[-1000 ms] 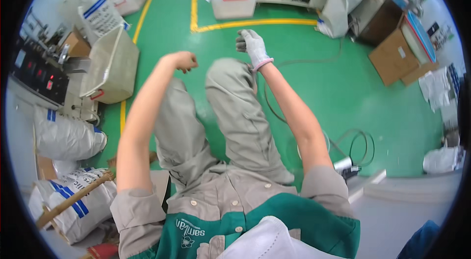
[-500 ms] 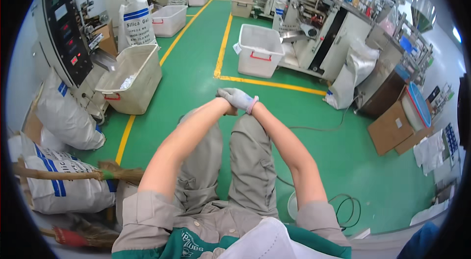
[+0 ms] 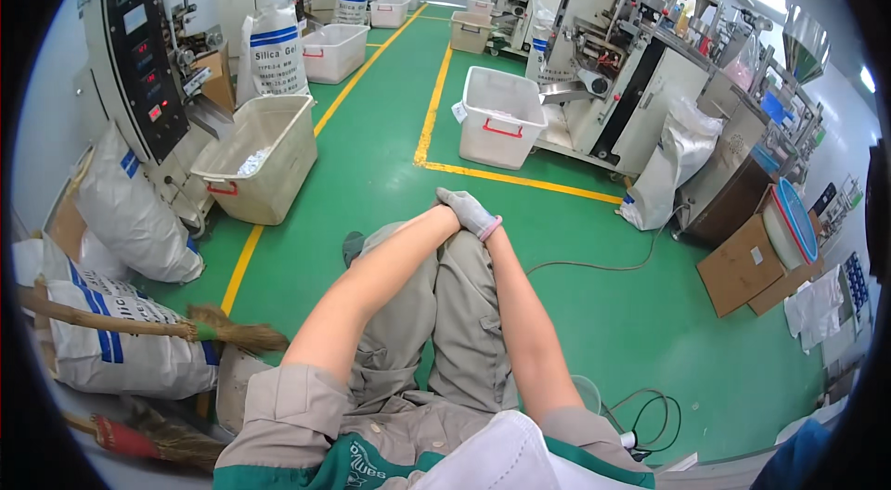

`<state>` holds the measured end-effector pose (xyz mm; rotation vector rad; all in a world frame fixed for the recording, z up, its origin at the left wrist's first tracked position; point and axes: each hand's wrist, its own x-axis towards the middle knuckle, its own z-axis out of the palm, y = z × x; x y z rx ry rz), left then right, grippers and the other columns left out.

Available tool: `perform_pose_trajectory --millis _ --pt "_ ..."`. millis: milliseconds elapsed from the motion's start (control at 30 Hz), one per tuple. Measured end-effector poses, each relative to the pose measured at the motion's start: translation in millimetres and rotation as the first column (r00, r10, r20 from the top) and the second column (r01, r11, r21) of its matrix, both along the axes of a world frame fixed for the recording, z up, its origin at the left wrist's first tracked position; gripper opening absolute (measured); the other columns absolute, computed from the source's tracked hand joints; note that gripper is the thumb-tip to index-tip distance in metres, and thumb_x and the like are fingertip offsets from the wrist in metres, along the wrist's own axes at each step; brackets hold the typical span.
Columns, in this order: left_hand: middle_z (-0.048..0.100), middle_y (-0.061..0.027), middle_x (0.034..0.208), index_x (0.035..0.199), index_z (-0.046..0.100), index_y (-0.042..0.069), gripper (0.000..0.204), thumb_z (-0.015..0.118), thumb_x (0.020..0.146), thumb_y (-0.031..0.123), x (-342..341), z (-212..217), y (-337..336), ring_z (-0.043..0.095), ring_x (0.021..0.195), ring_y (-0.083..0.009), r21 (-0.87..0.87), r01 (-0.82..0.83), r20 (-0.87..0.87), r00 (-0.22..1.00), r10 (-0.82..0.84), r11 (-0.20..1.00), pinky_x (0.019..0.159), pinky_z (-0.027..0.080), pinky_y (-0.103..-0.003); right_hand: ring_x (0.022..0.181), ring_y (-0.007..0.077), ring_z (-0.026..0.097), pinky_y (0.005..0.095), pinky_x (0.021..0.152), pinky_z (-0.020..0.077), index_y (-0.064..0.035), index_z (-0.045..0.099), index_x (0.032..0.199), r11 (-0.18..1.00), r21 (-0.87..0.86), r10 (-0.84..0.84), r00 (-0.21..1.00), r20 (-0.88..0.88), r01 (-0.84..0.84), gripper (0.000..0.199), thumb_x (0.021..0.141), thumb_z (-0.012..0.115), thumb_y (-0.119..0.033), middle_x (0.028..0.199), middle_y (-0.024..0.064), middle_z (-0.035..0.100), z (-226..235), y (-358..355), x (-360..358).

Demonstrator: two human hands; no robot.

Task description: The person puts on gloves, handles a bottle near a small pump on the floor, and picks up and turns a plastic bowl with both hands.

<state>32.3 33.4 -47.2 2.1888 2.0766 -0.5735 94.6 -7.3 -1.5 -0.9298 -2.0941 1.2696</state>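
Observation:
I sit on the green floor (image 3: 594,323) with both legs (image 3: 445,304) stretched out and both arms reaching forward. My right hand (image 3: 471,211) wears a grey knit glove with a pink cuff and lies across the end of my left arm, above my knees. My bare left hand (image 3: 445,215) is almost wholly hidden under the gloved hand, so its fingers cannot be made out. I cannot tell whether the right hand grips the left or only rests on it. No object shows in either hand.
A beige bin (image 3: 264,156) stands at the left by a machine with a black control panel (image 3: 139,45). A white bin (image 3: 501,114) sits ahead past a yellow floor line (image 3: 520,179). Sacks (image 3: 130,212), a broom (image 3: 223,332), a cardboard box (image 3: 742,263) and a floor cable (image 3: 594,265) lie around.
My hands were apart a second ago, the bare left one separate from the gloved right. They have come together over my knees, and my view has lifted toward the aisle.

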Motion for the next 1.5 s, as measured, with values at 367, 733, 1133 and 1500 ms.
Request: perform_pose_trajectory --millis 367,733,1133,1500 --pt "0.065 -0.0144 0.104 0.105 0.066 0.005 0.028 0.055 0.084 0.021 -19 23 -16 0.064 0.089 -0.0273 -0.090 0.134 0.172 0.978 -0.117 0.987 0.078 0.050 -0.040 0.084 0.0155 0.059 0.0289 0.080 0.0444 0.0029 0.065 0.094 1.000 0.025 -0.010 0.989 -0.150 0.014 0.037 0.093 0.051 -0.032 0.088 0.0073 0.067 -4 -7 -9" --pt "0.065 -0.0137 0.107 0.108 0.065 0.006 0.029 0.055 0.084 0.019 -16 35 -26 0.063 0.093 -0.0267 -0.078 0.173 0.169 0.973 -0.158 0.982 0.080 0.050 -0.039 0.082 0.0170 0.058 0.0296 0.079 0.0440 0.0041 0.064 0.093 1.000 -0.027 -0.012 0.979 -0.205 0.007 0.040 0.093 0.050 -0.033 0.086 0.0106 0.067 -8 -5 -14" --pt "0.064 -0.0129 0.111 0.111 0.064 0.006 0.030 0.056 0.083 0.016 -27 52 -51 0.063 0.098 -0.0260 -0.101 0.170 0.158 0.976 -0.152 0.980 0.082 0.049 -0.039 0.087 0.0147 0.058 0.0280 0.082 0.0438 0.0034 0.064 0.097 0.999 -0.028 0.018 0.976 -0.215 -0.025 0.036 0.094 0.049 -0.029 0.093 0.0079 0.067 -13 2 -20" --pt "0.065 -0.0119 0.112 0.103 0.070 0.007 0.029 0.064 0.074 0.008 -61 42 -62 0.062 0.103 -0.0280 -0.133 0.180 0.091 0.981 -0.169 0.975 0.081 0.050 -0.040 0.124 0.0241 0.042 0.0440 0.103 0.0343 -0.0030 0.043 0.131 0.735 -0.668 -0.475 0.615 -0.629 -0.116 0.058 0.093 0.043 -0.047 0.135 0.0150 0.043 -69 10 33"
